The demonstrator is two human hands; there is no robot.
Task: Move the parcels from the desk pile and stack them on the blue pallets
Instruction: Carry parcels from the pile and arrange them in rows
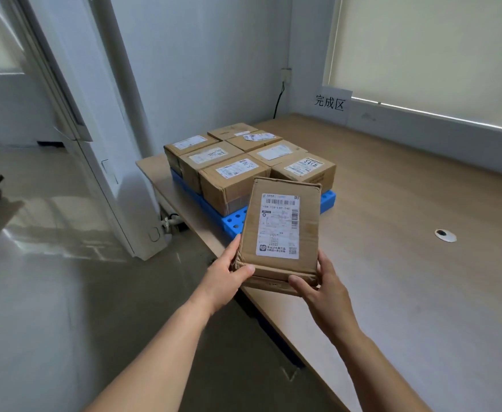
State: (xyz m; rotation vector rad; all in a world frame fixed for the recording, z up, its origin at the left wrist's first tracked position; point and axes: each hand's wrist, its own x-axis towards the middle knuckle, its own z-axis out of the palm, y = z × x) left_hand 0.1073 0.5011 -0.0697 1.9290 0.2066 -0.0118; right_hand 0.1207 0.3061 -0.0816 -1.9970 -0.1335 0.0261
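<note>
I hold a flat brown cardboard parcel [282,230] with a white shipping label, tilted up toward me, above the desk's near-left edge. My left hand [231,270] grips its lower left corner, thumb on top. My right hand [318,282] grips its lower right corner, thumb on the front edge. Just beyond it lies a blue pallet [233,221] on the desk, with several labelled cardboard parcels [231,179] packed on it in one layer. The held parcel hides the pallet's near corner.
The wooden desk [407,233] stretches right, with a cable grommet [445,235]. A paper sign [330,104] hangs on the wall under a blinded window. A white floor-standing unit [118,173] stands left of the desk on a glossy floor.
</note>
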